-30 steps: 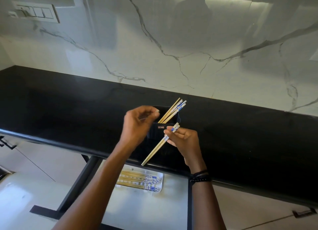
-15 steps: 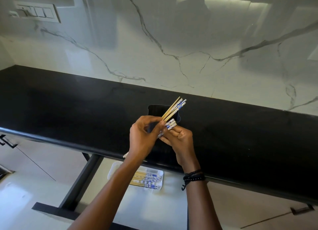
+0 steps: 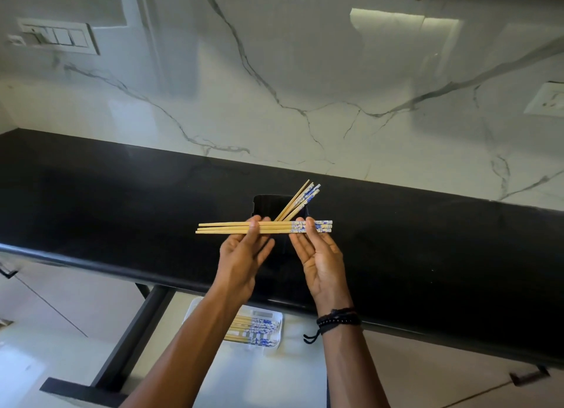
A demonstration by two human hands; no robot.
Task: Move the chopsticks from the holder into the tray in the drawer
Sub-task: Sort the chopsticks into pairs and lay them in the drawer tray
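Black countertop (image 3: pixel 122 200) runs 9 to 3 o'clock across frame, glossy, rounded front edge. White marble backsplash (image 3: pixel 305 72) with grey veins behind it, strong window glare at 1 o'clock. Switch plate (image 3: pixel 58 37) on the wall at 10 o'clock, wall socket (image 3: pixel 546 99) at 2 o'clock, cut by frame edge. Black cabinet handle (image 3: pixel 529 377) at 4 o'clock, another (image 3: pixel 7 272) at 8 o'clock.

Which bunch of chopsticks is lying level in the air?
The held chopsticks, pinched between left hand and right hand; the others lean in the holder or lie in the tray.

2 hands (image 3: pixel 244 255), 1 holder (image 3: pixel 268 204), 1 tray (image 3: pixel 276 322)
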